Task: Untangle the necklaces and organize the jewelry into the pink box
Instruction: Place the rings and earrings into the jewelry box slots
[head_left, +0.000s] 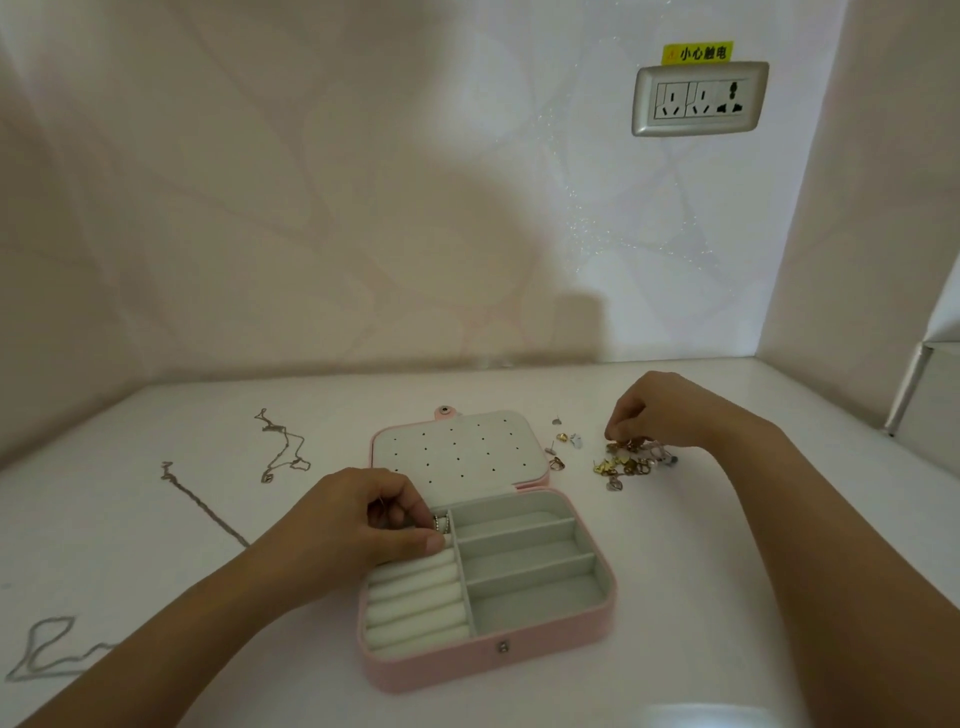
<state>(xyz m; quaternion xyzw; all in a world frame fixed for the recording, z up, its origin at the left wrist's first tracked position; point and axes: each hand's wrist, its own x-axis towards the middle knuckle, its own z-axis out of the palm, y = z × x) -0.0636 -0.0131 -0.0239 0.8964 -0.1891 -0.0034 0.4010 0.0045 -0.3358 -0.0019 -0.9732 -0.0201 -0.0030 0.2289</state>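
Necklaces (280, 447) lie untangled on the desk (675, 597); left hand (358, 519) pinches a ring (441, 521) into the near-empty pink box (483, 660), right hand (660, 410) pinches at the loose earrings (623, 465).

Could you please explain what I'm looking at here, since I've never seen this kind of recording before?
There is no machine: a person wears a camera on the head, so this single picture looks forward and down at their own two hands. On the white table lies an open pink box, its lid folded back. The left hand pinches a ring at the box's ring rolls. The right hand reaches into a pile of small jewelry, its fingertips closed on a piece I cannot identify. Three necklaces lie to the left: one, another, and a third near the edge.
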